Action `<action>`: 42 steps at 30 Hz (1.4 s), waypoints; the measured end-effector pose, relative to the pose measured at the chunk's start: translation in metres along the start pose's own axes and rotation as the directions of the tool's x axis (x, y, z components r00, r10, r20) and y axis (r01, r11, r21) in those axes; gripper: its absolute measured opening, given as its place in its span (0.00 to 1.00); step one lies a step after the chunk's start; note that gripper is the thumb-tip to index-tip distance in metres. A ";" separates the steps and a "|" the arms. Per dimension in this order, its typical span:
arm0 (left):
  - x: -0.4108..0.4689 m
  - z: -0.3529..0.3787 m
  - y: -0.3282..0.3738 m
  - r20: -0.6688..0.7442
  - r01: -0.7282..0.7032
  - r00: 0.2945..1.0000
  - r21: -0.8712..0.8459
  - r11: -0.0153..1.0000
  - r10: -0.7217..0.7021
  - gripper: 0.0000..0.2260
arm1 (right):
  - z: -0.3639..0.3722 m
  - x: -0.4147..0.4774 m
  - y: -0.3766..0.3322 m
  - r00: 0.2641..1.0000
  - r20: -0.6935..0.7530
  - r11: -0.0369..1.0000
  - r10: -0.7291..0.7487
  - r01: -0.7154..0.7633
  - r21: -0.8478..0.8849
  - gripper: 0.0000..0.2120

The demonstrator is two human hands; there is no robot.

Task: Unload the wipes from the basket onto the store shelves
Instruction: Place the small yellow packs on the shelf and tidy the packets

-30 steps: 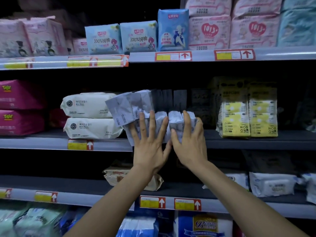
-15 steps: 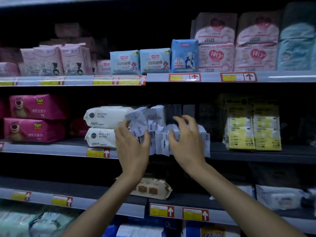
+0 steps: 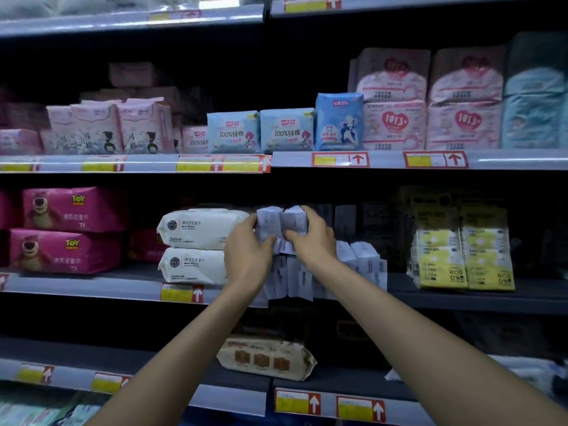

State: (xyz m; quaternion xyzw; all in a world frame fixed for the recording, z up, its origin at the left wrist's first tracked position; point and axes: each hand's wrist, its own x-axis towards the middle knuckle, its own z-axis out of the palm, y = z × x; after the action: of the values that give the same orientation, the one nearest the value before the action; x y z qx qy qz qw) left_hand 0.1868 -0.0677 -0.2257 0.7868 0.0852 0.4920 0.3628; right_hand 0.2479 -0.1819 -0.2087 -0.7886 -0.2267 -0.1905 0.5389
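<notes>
Wipe packs [image 3: 281, 223]: small, soft, probably light and slippery.
Left hand [image 3: 246, 256]: pinches their left edge.
Right hand [image 3: 315, 238]: curled over the top.
Best hold: both sides.

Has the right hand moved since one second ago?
Yes. The right hand has risen from the shelf edge to the upper grey packs, level with the top white pack.

Single head-worn wide-angle camera faces the store shelves [image 3: 461, 159] head-on, close enough for both forearms to reach them; left hand [image 3: 246, 259] and right hand [image 3: 315, 241] sit mid-frame, shelf levels visible above and below them.
</notes>
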 end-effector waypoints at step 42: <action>-0.065 0.031 -0.040 -0.028 0.285 0.958 0.122 0.951 -0.284 0.17 | -0.076 -0.068 0.106 0.969 -0.186 0.981 0.162 -0.178 -0.074 0.45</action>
State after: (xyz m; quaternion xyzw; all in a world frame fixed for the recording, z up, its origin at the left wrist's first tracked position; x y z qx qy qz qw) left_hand 0.1887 -0.0854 -0.3062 0.7850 0.2303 0.4324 0.3793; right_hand 0.2477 -0.2974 -0.3002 -0.8081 -0.1000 -0.2239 0.5356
